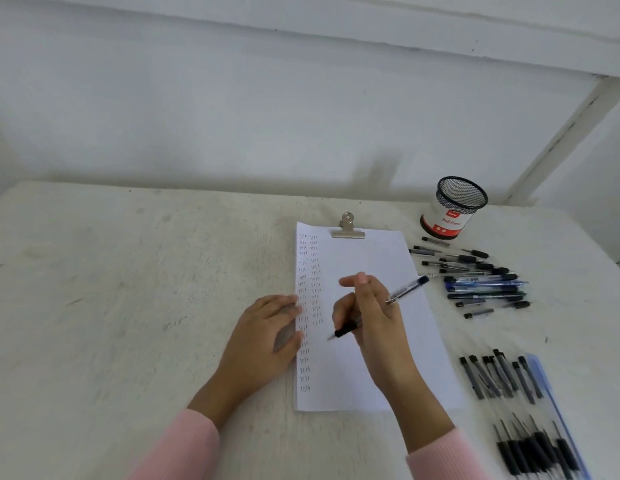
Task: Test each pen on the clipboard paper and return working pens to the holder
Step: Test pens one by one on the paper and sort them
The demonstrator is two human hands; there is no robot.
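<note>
Black-tipped pen [405, 289] slants through the closed grip of the right hand [374, 317]; left hand [263, 327] flat on paper [370, 251].

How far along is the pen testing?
Done: two columns of test marks run down the left of the paper. In hand: the right hand holds a pen tip-down over the paper; the left hand presses its edge. Left: no pens stick out of the mesh holder; a pen pile and a pen row lie on the table.

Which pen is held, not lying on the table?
The clear pen with a black grip in the right hand, over the paper; the other pens lie loose.
</note>
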